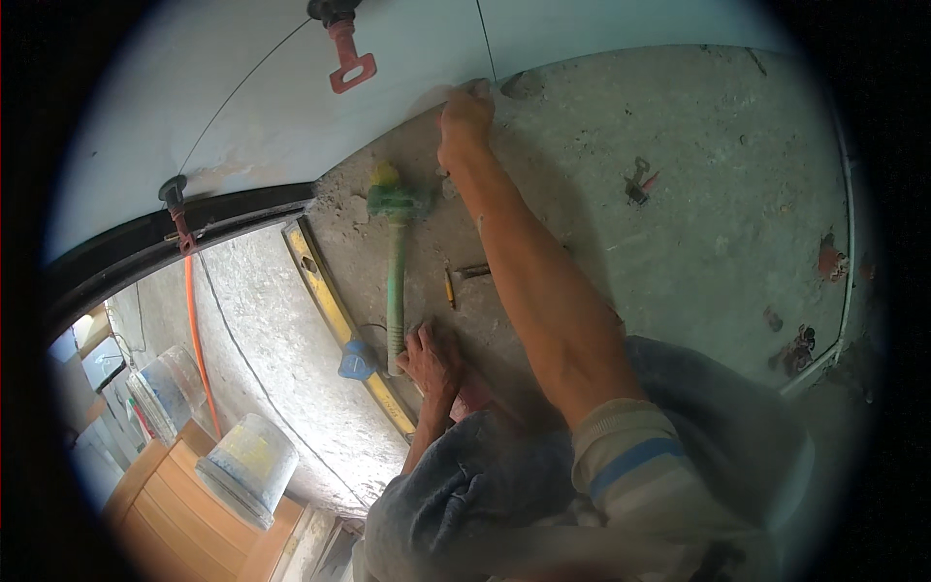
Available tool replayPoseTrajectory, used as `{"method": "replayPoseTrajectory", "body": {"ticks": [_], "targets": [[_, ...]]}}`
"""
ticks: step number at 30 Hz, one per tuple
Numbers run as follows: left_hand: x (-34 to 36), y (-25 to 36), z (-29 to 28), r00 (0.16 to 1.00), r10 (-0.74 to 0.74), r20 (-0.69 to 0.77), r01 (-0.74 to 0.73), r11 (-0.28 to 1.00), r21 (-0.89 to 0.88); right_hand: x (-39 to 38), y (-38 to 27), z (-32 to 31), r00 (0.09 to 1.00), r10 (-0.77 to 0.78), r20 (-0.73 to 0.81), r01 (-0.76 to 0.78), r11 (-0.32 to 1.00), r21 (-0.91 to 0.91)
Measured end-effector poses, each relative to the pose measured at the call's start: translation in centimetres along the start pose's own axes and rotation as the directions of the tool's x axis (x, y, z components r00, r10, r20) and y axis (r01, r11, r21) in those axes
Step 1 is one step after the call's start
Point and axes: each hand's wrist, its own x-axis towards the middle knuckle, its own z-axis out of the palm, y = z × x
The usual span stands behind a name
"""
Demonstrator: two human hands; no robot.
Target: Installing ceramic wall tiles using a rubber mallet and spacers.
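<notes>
My right hand (465,126) reaches to the lower edge of the pale wall panel (242,87), its fingers closed; what is between them is hidden. My left hand (434,364), fingers bent and slightly apart, rests by the end of the green handle of a mallet (396,281) with a green and yellow head, lying on the dusty floor. Left of it lies a yellow level (328,296) with a blue object (356,361) across it. Between mallet and right arm lie a small yellow stick (449,288) and a dark bar (473,272).
Suction cups with red handles (344,63) (175,213) sit on the panel and near the black edge strip. Leftward are an orange hose (199,344), buckets (247,466) and wooden boards (175,495). A small red-tipped tool (640,184) lies rightward; a pipe (849,291) borders the floor.
</notes>
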Motion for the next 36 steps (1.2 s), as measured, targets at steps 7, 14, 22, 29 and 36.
{"method": "replayPoseTrajectory", "body": {"ticks": [7,14,22,29,36], "targets": [[-0.1,0.0,-0.1,0.999,-0.013,0.031,0.013,1.0,-0.016,0.7,-0.3,-2.9,0.964,0.243,0.109,-0.266,0.862,0.432],[0.0,-0.1,-0.2,0.999,0.002,0.033,-0.002,1.0,-0.013,2.1,0.1,-3.7,0.96,0.197,0.2,-0.281,0.666,0.691],[-0.1,-0.1,-0.4,0.999,0.027,0.035,-0.026,0.999,-0.035,2.6,-0.4,-3.5,0.954,0.244,0.175,-0.294,0.645,0.706],[-0.2,-0.1,-0.8,0.998,0.022,0.066,-0.02,0.999,-0.036,3.4,0.1,-2.7,0.936,0.285,0.207,-0.339,0.568,0.75],[-0.4,-0.4,-0.8,0.997,0.039,0.063,-0.036,0.998,-0.047,2.9,0.2,-3.2,0.959,0.141,0.246,-0.277,0.659,0.699]]}}
